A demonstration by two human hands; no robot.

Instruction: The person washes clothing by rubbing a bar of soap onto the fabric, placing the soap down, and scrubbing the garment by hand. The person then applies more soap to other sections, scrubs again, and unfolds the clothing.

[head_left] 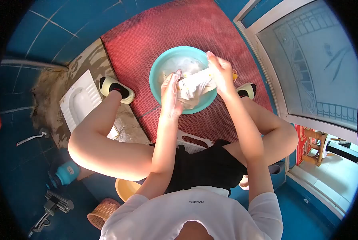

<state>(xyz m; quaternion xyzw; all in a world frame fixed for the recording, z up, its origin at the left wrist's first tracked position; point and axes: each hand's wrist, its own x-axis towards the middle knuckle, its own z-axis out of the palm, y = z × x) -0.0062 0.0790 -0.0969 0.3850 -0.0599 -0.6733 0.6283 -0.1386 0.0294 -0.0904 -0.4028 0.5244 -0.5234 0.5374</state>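
White cloth (194, 87) spans left grip (172, 95) to right grip (222, 75), both holding it, long axis slanting across teal basin (154, 82).

Looked forward and steeply down from the head, past the shirt (195, 218) and shorts (205, 172), to the left hand (171, 96) and right hand (223, 76) at near range over the basin (154, 76), taking in the wall (47, 24) leftward and door (315, 68) rightward.
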